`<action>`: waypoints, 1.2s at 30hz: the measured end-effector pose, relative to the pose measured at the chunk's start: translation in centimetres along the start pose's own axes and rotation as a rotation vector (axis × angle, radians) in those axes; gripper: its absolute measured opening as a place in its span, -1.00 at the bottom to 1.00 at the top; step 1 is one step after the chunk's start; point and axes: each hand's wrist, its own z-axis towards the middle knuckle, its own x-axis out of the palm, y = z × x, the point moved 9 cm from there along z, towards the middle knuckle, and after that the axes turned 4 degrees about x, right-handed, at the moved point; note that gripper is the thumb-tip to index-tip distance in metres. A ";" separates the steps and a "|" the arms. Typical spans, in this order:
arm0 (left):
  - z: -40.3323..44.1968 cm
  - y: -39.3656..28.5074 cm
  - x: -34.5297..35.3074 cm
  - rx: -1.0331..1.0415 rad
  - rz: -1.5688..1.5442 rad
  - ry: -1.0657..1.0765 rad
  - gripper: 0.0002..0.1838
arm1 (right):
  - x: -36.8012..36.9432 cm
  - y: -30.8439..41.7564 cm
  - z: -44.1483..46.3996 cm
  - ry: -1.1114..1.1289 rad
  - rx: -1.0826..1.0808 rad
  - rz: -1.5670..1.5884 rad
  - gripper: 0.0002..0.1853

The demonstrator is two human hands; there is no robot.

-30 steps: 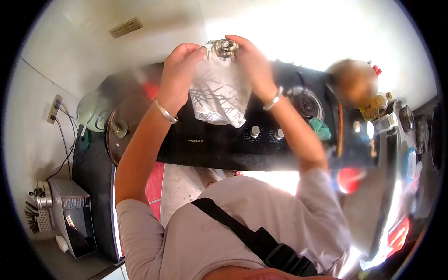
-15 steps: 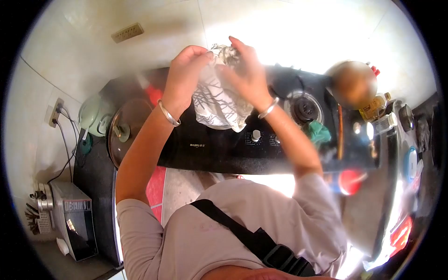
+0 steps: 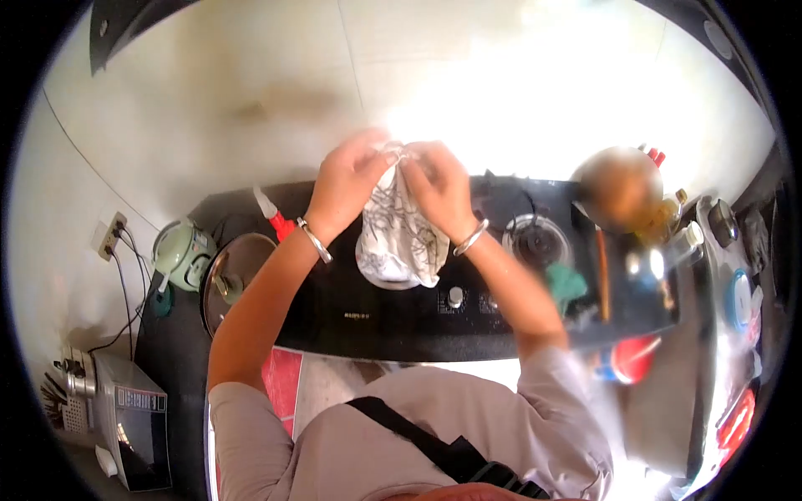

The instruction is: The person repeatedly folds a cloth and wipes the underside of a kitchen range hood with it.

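Observation:
A white cloth (image 3: 391, 230) with a grey branch pattern hangs in folds above the middle of the black gas stove (image 3: 334, 330). My left hand (image 3: 342, 185) pinches its gathered top from the left. On the other side my right hand (image 3: 441, 188) has thumb and fingers closed on the same gathered part, close to the left fingertips. Beneath the cloth's lower edge shows a smooth white rounded rim; what it belongs to is hidden. Right of the cloth are a stove knob (image 3: 454, 297) and a bare burner (image 3: 536, 244).
A glass lid (image 3: 238, 280) and a pale green kettle-like appliance (image 3: 182, 255) stand left, near a red-handled tool (image 3: 280, 224). To the right are a green cloth (image 3: 565, 285), a brown stick (image 3: 602, 275), a blurred round brown object (image 3: 620, 190) and bottles. A microwave (image 3: 138, 422) sits lower left.
My hands have come together at the cloth's top. The right fingers, spread apart before, are now closed on it. The cloth is gathered narrower at the top, and the view has tilted upward.

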 end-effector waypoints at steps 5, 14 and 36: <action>1.1 -4.7 -0.2 0.389 0.582 -0.046 -0.87 | -0.2 -0.2 1.6 -0.066 0.005 0.044 -0.87; 5.0 -3.5 -0.9 0.035 -0.156 -0.072 -0.84 | -0.2 -0.5 5.4 0.012 0.128 0.384 -0.82; 8.4 -5.4 -2.4 0.050 0.229 -0.039 -0.86 | 1.3 0.7 9.6 0.260 0.009 0.134 -0.87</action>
